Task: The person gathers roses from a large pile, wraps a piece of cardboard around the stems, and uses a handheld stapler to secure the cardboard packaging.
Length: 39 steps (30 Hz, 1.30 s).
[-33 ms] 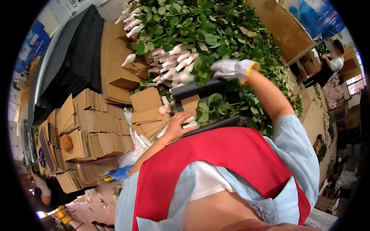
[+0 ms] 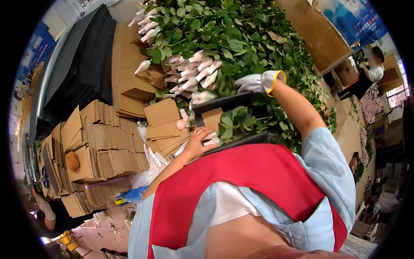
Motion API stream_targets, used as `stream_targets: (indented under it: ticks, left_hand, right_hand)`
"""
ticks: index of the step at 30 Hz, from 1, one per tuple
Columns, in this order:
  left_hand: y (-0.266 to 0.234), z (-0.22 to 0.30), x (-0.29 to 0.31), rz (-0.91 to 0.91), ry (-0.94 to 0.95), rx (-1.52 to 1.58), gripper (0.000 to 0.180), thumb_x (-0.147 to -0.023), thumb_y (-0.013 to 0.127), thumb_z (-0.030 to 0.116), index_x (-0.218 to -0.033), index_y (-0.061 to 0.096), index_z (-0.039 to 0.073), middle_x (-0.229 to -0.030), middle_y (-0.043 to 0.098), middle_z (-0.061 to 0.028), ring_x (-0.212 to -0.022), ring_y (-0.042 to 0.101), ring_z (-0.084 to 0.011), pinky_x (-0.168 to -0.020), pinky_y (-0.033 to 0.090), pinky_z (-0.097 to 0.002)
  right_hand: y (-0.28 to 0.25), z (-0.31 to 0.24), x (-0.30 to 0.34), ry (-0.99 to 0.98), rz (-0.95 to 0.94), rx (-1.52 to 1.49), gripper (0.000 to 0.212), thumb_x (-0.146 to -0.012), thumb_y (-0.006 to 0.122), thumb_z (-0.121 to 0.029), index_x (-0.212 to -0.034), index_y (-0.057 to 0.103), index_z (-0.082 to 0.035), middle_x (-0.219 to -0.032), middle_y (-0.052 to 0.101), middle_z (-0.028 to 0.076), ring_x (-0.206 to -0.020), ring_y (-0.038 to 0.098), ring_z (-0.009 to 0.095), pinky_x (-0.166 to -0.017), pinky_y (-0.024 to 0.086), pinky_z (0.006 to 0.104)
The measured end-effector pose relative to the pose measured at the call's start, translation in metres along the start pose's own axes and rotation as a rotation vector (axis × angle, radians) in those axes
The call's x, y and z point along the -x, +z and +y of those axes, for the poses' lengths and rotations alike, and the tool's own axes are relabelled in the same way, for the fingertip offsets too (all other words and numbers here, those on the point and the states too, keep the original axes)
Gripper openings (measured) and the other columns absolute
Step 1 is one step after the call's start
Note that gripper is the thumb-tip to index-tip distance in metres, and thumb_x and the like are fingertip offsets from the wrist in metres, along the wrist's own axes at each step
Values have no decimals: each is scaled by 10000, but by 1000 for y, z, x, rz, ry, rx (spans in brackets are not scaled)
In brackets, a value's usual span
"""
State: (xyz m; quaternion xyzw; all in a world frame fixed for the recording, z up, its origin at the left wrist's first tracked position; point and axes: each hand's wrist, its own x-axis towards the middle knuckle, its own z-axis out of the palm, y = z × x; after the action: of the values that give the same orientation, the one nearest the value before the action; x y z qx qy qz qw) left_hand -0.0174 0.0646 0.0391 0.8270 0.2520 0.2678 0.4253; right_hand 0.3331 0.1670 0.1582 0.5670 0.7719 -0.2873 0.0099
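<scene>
My bare left hand (image 2: pixel 200 141) rests with curled fingers on netted rose buds (image 2: pixel 214 141) at the left end of a black folded sheet (image 2: pixel 236 143). A cardboard piece (image 2: pixel 212 117) lies inside that sheet beside the leafy stems. My right hand (image 2: pixel 251 83), in a white glove with a yellow cuff, is closed over stems by the sheet's far flap (image 2: pixel 224 102). A slightly blurred netted rose (image 2: pixel 202 97) extends left from it; leaves hide part of its stem. Beyond lies a pile of netted roses (image 2: pixel 194 71) with green leaves.
Stacked cardboard pieces (image 2: pixel 114 142) stand at left, with a round brown object (image 2: pixel 72 161) on them. Behind are black sheets (image 2: pixel 79 64) and a large folded cardboard (image 2: pixel 129 73). Loose cardboard (image 2: pixel 161 113) lies left of my left hand. Another person (image 2: pixel 375 64) is at far right.
My right hand and the rose with it have moved slightly down toward the black sheet. My left hand stays at the buds.
</scene>
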Motion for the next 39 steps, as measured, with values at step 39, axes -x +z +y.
stream_targets:
  ticks: [39]
  left_hand:
    - [-21, -4, -14, -54, -2, 90, 375, -704, 780, 254, -1065, 710, 180, -1340, 484, -145, -1214, 459, -353, -1002, 384, -456]
  right_hand:
    - [-58, -77, 97, 473, -278, 587, 260, -782, 532, -255, -849, 657, -37, -804, 680, 165, -733, 684, 293, -701, 554, 423]
